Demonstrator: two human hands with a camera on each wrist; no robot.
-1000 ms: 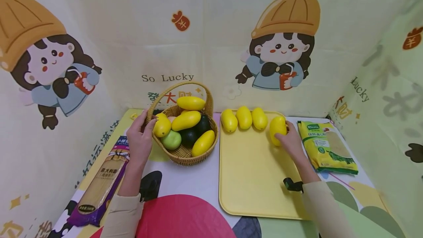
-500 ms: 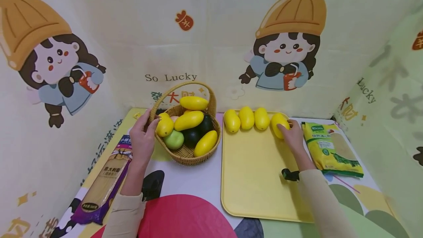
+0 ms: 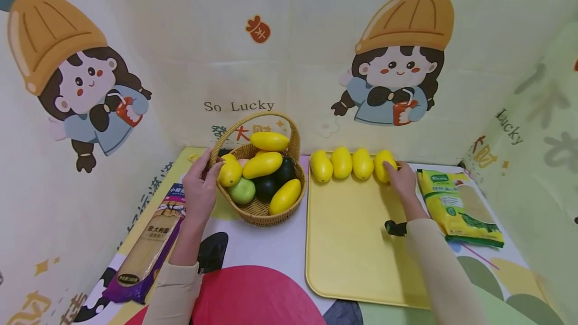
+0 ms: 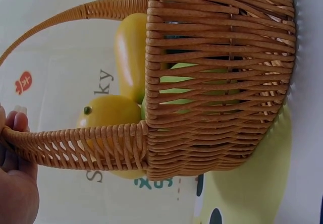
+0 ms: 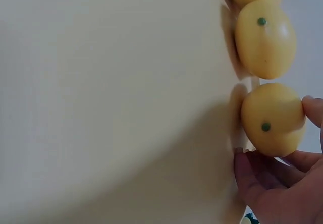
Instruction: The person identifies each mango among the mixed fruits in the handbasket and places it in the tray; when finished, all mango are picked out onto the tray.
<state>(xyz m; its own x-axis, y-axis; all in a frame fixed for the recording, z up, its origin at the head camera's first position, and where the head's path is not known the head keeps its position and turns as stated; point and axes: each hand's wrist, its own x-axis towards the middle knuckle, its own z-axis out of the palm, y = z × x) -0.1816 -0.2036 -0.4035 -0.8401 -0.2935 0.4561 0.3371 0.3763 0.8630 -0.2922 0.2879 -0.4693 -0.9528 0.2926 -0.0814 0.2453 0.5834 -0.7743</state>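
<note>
My left hand (image 3: 201, 192) grips the left side of the wicker basket's handle; in the left wrist view the fingers curl round the handle (image 4: 91, 146). The basket (image 3: 262, 220) holds yellow mangoes (image 3: 285, 197), a green apple-like fruit (image 3: 242, 191) and dark round fruits. On the yellow tray (image 3: 356, 245), my right hand (image 3: 403, 184) holds a yellow mango (image 3: 383, 164) at the far right corner, thumb on one side and fingers on the other. To its left, three more mangoes (image 3: 341, 163) lie in a row along the tray's back edge.
A purple pack of spaghetti (image 3: 149, 245) lies left of the basket. Right of the tray is a yellow-green Knorr packet (image 3: 460, 209). A printed cloth wall (image 3: 307, 64) rises right behind the basket and tray.
My right hand has moved the mango back to the tray's rear edge, lining it up beside the other three. The left hand stays on the basket handle. The head view has shifted slightly.
</note>
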